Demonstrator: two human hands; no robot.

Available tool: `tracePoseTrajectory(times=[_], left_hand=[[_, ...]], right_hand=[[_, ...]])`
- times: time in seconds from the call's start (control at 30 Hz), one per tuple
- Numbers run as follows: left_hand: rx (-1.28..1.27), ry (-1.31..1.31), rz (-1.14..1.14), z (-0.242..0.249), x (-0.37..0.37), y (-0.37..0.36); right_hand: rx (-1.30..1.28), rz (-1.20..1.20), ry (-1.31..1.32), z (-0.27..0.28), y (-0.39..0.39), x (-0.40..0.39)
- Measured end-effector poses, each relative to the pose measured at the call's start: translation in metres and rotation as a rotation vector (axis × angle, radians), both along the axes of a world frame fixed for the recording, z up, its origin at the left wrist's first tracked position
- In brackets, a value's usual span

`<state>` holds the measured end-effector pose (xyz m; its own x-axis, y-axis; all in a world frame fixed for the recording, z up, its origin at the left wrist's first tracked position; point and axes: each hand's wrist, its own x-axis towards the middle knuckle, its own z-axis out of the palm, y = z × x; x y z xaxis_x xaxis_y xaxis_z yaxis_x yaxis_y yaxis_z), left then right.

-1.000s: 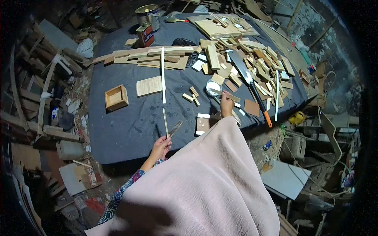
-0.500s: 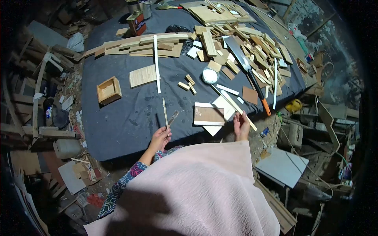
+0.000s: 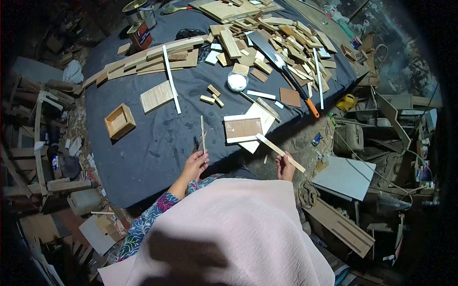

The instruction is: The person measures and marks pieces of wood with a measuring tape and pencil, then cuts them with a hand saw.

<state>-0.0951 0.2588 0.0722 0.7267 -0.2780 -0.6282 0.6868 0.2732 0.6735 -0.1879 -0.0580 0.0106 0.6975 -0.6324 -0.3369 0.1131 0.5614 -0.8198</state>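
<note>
Two hands work at the near edge of the dark table (image 3: 143, 157): the left hand (image 3: 194, 164) pinches a thin stick (image 3: 202, 134) upright, fingers closed on its lower end, while the right hand (image 3: 286, 166) grips a flat wooden strip (image 3: 279, 152) slanting off the table's edge. Just beyond lies a framed panel (image 3: 243, 128). Farther off, a saw (image 3: 281, 69) rests among scrap wood (image 3: 286, 40). Held so lightly, the stick could slip or snap

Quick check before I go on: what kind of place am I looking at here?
Most likely a small, cluttered woodworking workshop. A handsaw lies among piled wood offcuts on the dark-covered table, an open wooden box sits nearby, and scrap timber litters the floor.
</note>
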Motion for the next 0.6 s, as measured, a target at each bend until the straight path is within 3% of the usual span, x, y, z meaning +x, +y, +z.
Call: tracePoseTrajectory(times=[0.1,0.2,0.37,0.6], left_hand=[[-0.011,0.007,0.003,-0.004,-0.002,0.005],[-0.008,0.007,0.007,-0.002,-0.005,0.007],[-0.005,0.021,0.043,0.002,-0.008,0.011],[-0.072,0.018,0.058,-0.005,-0.009,0.014]], right_hand=[[0.014,-0.067,-0.025,0.003,-0.001,0.001],[-0.042,0.104,0.003,0.004,0.008,0.010],[-0.027,-0.022,0.011,-0.012,-0.012,0.000],[-0.095,0.019,-0.010,-0.010,-0.022,-0.004]])
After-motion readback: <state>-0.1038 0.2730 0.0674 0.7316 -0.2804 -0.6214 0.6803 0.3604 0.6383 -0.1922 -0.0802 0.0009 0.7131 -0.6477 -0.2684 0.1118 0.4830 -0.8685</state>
